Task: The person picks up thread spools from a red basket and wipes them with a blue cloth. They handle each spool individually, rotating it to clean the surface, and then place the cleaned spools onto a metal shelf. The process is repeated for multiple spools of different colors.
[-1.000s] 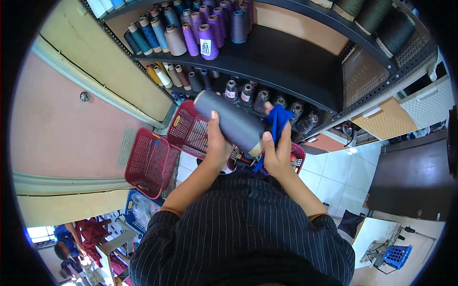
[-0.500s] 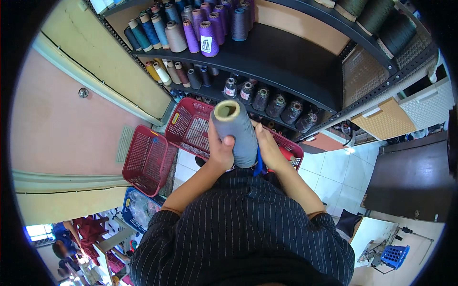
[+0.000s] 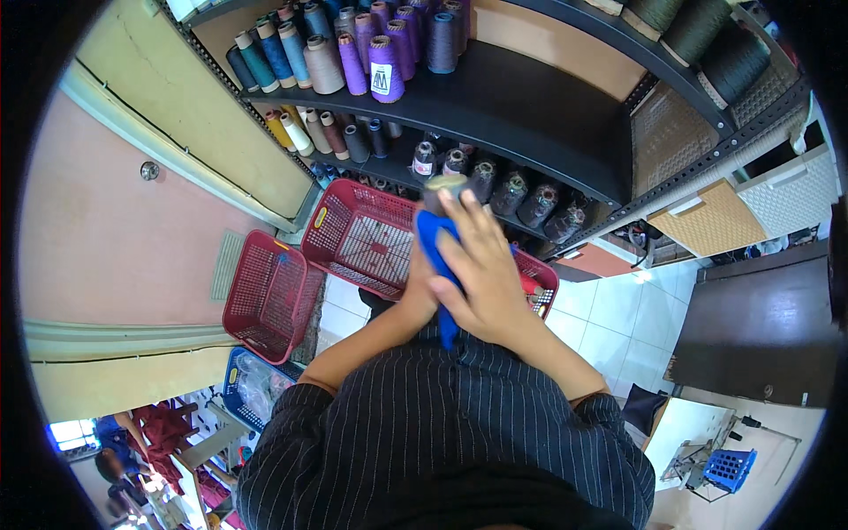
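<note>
Plainly, your left hand (image 3: 417,284) gripped the grey thread cone (image 3: 436,194) in front of your shirt (image 3: 455,397), while your right hand (image 3: 481,276), fingers extended, lay against the blue cloth (image 3: 431,231) beside it. Beyond, red baskets (image 3: 267,287) stood below the black shelf (image 3: 530,110), purple cones (image 3: 385,72) near its front edge, toward its left end.

Cloth (image 3: 431,237) and cone (image 3: 445,184) between 2 hands (image 3: 484,274), baskets (image 3: 375,252) ahead, shelves (image 3: 530,110) beyond, door (image 3: 124,212) left

Right fingers (image 3: 474,227) and blue cloth (image 3: 432,231) mostly hide the spool (image 3: 444,185).
</note>
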`<state>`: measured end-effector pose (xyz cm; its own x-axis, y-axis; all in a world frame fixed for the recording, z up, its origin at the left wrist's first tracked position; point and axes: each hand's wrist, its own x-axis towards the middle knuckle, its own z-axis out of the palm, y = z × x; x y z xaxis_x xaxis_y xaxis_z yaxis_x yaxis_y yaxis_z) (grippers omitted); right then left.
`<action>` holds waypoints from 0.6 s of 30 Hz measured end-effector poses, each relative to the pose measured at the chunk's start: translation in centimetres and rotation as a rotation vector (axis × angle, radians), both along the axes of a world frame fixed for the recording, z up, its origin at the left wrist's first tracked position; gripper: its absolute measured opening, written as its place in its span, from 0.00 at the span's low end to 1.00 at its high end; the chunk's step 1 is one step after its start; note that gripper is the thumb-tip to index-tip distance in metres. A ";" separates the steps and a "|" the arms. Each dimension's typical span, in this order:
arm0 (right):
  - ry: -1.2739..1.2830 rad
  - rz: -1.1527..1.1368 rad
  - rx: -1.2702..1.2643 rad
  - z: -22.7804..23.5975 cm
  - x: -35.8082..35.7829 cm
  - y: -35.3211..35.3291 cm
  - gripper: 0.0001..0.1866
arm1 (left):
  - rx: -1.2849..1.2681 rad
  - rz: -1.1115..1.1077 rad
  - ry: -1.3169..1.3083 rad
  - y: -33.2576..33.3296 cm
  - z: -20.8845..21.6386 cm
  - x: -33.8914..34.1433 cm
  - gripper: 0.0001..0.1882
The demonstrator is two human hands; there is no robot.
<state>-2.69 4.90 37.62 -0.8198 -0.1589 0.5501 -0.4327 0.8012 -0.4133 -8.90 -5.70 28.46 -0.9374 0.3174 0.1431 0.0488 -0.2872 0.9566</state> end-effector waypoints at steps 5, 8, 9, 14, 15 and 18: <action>-0.058 -0.049 -0.092 -1.2 -0.8 -0.5 0.22 | 0.045 -0.101 0.047 -0.2 3.2 0.0 0.27; -0.102 -0.046 -0.423 -1.6 -0.9 -0.9 0.25 | 0.113 -0.059 0.103 -0.4 3.7 0.2 0.27; -0.152 -0.050 -0.545 -2.1 -0.8 -0.8 0.25 | 0.123 -0.034 0.106 -0.6 4.0 0.4 0.27; -0.703 0.057 -1.040 -6.4 -1.3 1.6 0.24 | 0.110 0.118 0.268 -1.7 2.9 0.4 0.34; -0.694 0.037 -1.133 -9.1 -1.2 1.9 0.23 | 0.139 0.101 0.233 -2.0 2.3 0.3 0.37; -0.932 -0.058 -1.766 -10.1 -1.3 1.4 0.19 | 0.333 0.079 0.093 -2.5 1.2 0.2 0.45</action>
